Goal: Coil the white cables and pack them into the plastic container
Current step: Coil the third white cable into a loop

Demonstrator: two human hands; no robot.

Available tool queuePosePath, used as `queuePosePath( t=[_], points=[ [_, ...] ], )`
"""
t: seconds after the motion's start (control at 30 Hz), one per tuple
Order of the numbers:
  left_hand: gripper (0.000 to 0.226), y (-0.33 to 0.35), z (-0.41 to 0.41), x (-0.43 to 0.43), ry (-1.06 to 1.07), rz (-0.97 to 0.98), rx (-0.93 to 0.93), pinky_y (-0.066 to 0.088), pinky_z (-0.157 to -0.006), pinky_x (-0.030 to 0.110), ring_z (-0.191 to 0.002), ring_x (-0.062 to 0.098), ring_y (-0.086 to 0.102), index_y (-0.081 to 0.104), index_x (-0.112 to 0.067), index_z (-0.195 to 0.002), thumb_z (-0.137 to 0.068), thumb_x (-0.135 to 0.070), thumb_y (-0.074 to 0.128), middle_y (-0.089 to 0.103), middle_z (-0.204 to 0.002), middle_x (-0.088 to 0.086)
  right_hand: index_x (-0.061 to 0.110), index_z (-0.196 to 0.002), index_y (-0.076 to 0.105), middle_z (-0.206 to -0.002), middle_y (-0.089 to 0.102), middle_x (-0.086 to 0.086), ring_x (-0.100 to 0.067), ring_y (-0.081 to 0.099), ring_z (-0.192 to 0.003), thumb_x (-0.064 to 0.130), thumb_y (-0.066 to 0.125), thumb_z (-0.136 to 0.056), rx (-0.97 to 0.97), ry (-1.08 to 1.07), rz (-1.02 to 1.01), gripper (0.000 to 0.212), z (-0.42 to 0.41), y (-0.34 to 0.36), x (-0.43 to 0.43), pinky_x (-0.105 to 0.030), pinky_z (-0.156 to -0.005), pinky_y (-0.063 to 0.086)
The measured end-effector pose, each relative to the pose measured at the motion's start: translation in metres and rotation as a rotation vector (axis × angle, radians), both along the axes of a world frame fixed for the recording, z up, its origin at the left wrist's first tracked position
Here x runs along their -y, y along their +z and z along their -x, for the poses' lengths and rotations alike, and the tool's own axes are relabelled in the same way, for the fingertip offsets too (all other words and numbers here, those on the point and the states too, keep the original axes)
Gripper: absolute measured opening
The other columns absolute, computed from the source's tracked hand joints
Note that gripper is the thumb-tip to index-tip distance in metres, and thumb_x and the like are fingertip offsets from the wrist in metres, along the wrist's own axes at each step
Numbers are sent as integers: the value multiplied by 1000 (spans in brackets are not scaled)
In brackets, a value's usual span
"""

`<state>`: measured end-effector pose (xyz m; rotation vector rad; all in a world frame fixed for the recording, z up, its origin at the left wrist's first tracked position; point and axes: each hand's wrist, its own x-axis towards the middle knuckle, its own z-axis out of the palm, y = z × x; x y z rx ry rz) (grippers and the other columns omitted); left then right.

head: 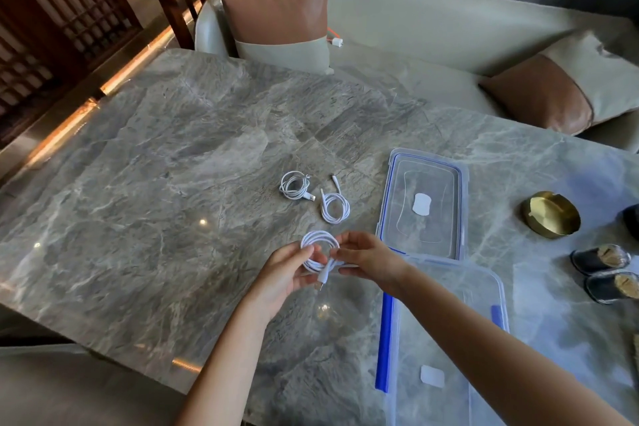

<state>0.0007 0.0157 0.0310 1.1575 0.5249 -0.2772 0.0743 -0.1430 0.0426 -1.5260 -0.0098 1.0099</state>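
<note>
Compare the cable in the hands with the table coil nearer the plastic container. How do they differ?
The held cable is gripped above the table by the left hand and right hand; the table coil lies flat, untouched. The held cable's loops look larger. Its plug hangs down toward the person; the table coil's loose tail points away. Both are white and wound in loops.

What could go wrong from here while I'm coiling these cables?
The held coil, between the left hand and right hand, is untied, with its plug end hanging loose, so it may spring open once released. The far coil and the long-tailed coil on the table also look untied and might unravel when lifted.
</note>
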Motion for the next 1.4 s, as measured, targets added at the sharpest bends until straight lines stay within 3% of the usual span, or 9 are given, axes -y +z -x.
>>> queuePosePath(
  t=[0.3, 0.4, 0.53, 0.7, 0.9, 1.07, 1.17, 1.4],
  points=[
    [19, -15, -13, -8, 87, 13, -17, 53, -56, 18, -70, 6, 68, 67, -15, -99, -91, -8, 52, 74, -82, -3, 20, -92, 64, -87, 68, 3, -8, 64, -83, 22, 64, -86, -90, -55, -23, 6, -16, -18, -10, -28, -84, 51],
    [19, -21, -15, -10, 141, -132, -26, 46, -48, 15, -61, 0, 64, 67, -18, -90, -91, -7, 52, 71, -74, -7, 13, -110, 63, -93, 67, 0, -10, 62, -88, 26, 65, -85, -56, 36, 12, 28, -20, -19, -16, -26, -80, 50],
    [20, -26, -16, -11, 130, -179, -34, 43, -43, 14, -57, 0, 63, 67, -18, -84, -91, -6, 53, 70, -72, -4, 10, -106, 64, -83, 66, 2, -6, 60, -77, 21, 63, -87, 12, 76, 72, 22, -18, -24, -25, -22, -71, 47],
    [15, -32, -16, -16, 104, -118, -122, 44, -61, 20, -66, 2, 63, 70, -19, -87, -89, -14, 56, 73, -75, -8, 15, -99, 65, -77, 65, 7, -3, 61, -72, 20, 63, -87, 37, 47, 112, 13, -17, -32, -27, -19, -67, 48],
    [19, -38, -13, -19, 175, 18, -158, 50, -82, 26, -87, 13, 67, 70, -17, -91, -92, -12, 51, 73, -90, 1, 14, -109, 66, -88, 67, 2, -6, 61, -80, 30, 60, -89, -2, 87, 117, 27, -14, -30, -31, -17, -68, 48],
    [22, -42, -12, -16, 205, -23, -173, 57, -62, 20, -75, 12, 70, 67, -10, -95, -91, -2, 47, 72, -88, 6, 11, -116, 63, -106, 68, -11, -15, 62, -96, 25, 55, -92, -34, 36, 128, 29, -12, -33, -34, -25, -76, 49],
    [21, -47, -13, -17, 248, -115, -197, 56, -59, 18, -79, 16, 64, 61, -3, -107, -92, -1, 46, 66, -94, 12, 9, -119, 61, -103, 67, -8, -14, 63, -92, 20, 51, -95, -62, 11, 114, 28, -12, -35, -40, -26, -79, 48],
    [16, -58, -18, -25, 293, -293, -161, 57, -58, 20, -73, 16, 62, 63, -4, -90, -92, 1, 48, 64, -80, 9, 10, -111, 62, -92, 65, -3, -12, 61, -85, 16, 54, -92, -62, 11, 103, 21, -12, -47, -52, -22, -73, 49]
  ],
)
